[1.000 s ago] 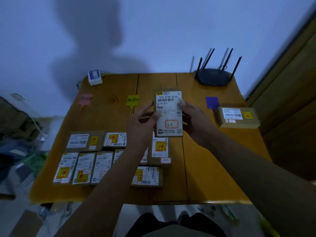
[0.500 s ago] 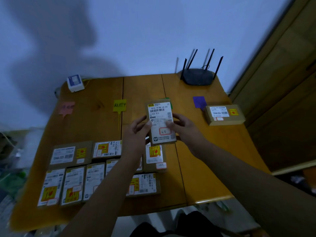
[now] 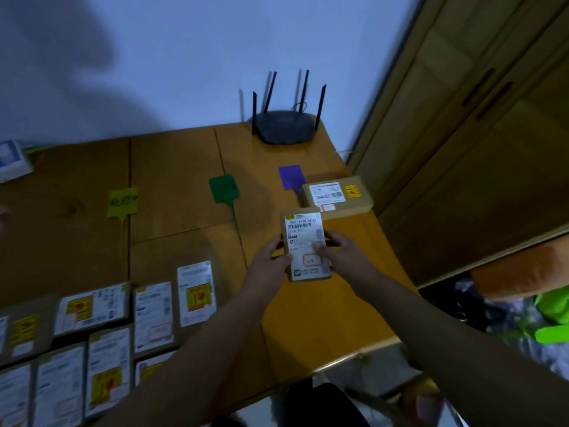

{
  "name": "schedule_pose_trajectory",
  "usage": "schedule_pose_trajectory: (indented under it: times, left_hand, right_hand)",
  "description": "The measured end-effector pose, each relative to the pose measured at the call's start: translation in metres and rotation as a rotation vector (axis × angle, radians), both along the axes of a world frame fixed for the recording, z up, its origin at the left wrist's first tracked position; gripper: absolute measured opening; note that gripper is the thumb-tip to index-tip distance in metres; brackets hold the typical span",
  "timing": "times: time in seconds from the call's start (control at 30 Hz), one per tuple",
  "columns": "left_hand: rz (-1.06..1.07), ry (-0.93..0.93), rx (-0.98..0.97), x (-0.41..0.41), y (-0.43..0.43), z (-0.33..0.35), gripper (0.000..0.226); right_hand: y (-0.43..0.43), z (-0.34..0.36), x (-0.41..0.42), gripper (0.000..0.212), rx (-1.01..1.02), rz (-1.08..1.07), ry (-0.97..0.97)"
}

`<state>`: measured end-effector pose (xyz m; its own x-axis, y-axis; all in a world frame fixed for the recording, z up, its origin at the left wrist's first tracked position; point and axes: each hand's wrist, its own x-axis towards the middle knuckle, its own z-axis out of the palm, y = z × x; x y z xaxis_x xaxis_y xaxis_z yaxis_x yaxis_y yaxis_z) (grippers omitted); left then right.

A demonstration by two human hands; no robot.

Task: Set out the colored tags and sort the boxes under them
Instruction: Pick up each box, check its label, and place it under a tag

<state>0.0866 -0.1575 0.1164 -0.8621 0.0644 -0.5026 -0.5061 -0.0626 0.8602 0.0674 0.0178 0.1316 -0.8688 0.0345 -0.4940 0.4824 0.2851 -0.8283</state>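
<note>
Both hands hold a small cardboard box with a white shipping label [image 3: 303, 238] over the right part of the wooden table [image 3: 178, 167]. My left hand [image 3: 271, 260] grips its left edge, my right hand [image 3: 341, 252] its right edge. Just beyond it lies another labelled box [image 3: 337, 195], below the purple tag [image 3: 291, 177]. A green tag [image 3: 224, 188] and a yellow tag [image 3: 122, 201] lie further left. Several labelled boxes [image 3: 117, 322] sit in rows at the near left.
A black router with antennas [image 3: 284, 126] stands at the table's back right corner. A white and blue box [image 3: 12, 158] sits at the far left. Wooden cabinet doors [image 3: 477, 134] rise on the right. Bags and green items [image 3: 551, 315] lie on the floor.
The held box has moved right and down toward the box under the purple tag. The view has swung right, uncovering the green tag; the pink tag has left the frame.
</note>
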Motion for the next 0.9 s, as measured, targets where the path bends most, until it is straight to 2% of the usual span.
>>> schedule_pose_trajectory:
  times: [0.13,0.23,0.3,0.4,0.47,0.53,0.73,0.9]
  left_hand:
    - [-0.063,-0.192,0.111,-0.021,0.053,-0.027,0.029]
    - [-0.059,-0.297,0.157,-0.041,0.088,-0.046,0.026]
    - [-0.017,-0.347,0.152,-0.057,0.107,-0.055,0.034]
    - [0.050,-0.431,0.107,-0.077,0.124,-0.065,0.059]
    - [0.063,-0.462,0.075,-0.084,0.130,-0.072,0.064]
    - [0.084,-0.466,0.046,-0.089,0.134,-0.077,0.064]
    - [0.189,-0.445,0.052,-0.093,0.142,-0.085,0.058]
    - [0.276,-0.294,-0.021,-0.079,0.110,-0.067,0.047]
  right_hand:
    - [0.054,-0.031,-0.026,0.033,0.108,-0.039,-0.062]
    - [0.084,-0.058,-0.050,0.030,0.140,-0.050,-0.093]
    - [0.098,-0.075,-0.066,0.027,0.145,-0.039,-0.123]
    - [0.110,-0.095,-0.086,0.024,0.140,-0.045,-0.162]
    - [0.116,-0.104,-0.095,0.020,0.130,-0.044,-0.184]
    - [0.119,-0.111,-0.101,0.017,0.101,-0.043,-0.204]
    - [0.114,-0.122,-0.106,0.031,0.138,-0.082,-0.201]
    - [0.087,-0.101,-0.098,0.039,0.366,-0.146,0.051]
